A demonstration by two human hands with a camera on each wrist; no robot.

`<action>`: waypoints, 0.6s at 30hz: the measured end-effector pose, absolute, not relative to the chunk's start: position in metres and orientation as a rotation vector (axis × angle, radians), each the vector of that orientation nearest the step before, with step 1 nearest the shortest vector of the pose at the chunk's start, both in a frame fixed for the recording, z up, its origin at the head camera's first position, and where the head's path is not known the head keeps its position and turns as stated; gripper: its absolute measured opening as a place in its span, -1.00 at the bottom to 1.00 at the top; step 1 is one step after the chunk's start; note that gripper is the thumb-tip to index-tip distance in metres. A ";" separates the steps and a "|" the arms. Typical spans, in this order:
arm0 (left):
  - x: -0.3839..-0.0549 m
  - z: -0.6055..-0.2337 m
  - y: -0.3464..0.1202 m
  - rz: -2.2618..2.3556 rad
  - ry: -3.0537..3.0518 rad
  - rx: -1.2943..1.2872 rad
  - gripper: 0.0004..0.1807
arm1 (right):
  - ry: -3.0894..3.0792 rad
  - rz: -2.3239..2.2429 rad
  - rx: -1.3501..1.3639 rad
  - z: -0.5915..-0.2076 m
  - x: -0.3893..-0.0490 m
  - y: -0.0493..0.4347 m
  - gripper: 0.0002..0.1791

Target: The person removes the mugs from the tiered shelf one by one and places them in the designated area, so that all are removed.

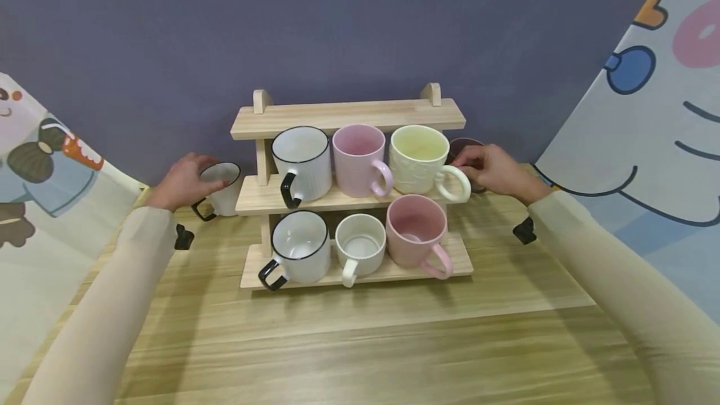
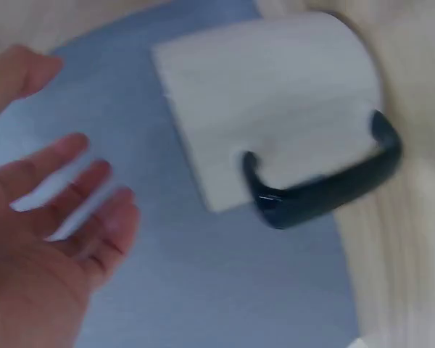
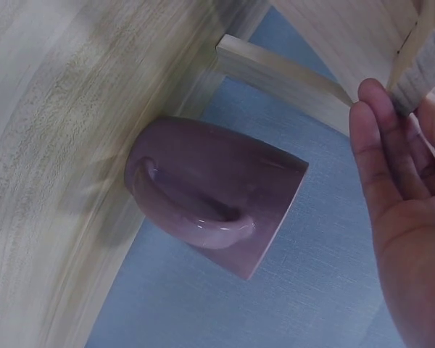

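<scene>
One left hand (image 1: 185, 185), fingers spread, near lone white mug (image 1: 227, 197); right hand (image 1: 492, 169) pinching wooden shelf (image 1: 345, 116); I'd move gently, evenly, keeping shelved mugs (image 1: 355, 174) steady.

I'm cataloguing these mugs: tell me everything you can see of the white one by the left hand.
The white mug looks smooth and ceramic or enamelled, with a thin dark rim and one angular black handle. It stands upright on the wood-grain table, left of the wooden rack, its handle towards the front left. The left hand is beside it; the left wrist view shows a gap between them.
</scene>
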State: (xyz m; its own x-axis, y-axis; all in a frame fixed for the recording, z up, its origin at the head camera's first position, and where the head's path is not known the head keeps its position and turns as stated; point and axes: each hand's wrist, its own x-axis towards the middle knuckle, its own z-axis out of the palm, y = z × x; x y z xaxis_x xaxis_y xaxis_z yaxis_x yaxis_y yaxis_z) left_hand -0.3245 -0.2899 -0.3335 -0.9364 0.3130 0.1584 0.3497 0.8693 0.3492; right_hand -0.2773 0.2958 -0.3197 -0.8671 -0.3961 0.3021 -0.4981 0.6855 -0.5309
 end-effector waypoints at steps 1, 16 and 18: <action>-0.321 -0.331 -0.289 -0.585 -2.890 -0.549 -0.36 | -2.727 0.933 0.735 -0.320 -0.277 0.296 -0.86; -0.250 -0.252 -0.196 -0.765 -2.518 -0.841 -0.55 | -2.636 0.969 0.833 -0.319 -0.272 0.298 -0.89; -0.244 -0.244 -0.180 -0.753 -2.562 -0.855 -0.48 | -2.626 0.965 0.842 -0.319 -0.271 0.297 -0.89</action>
State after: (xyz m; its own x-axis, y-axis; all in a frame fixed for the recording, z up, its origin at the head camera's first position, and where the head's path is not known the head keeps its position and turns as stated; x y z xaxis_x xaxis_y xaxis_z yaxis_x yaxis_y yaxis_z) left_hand -0.2436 -0.1796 -0.2436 -0.7627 0.4525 0.4621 0.6305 0.6792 0.3756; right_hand -0.2708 0.2974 -0.3187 -0.8120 -0.4397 0.3838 -0.5836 0.6204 -0.5240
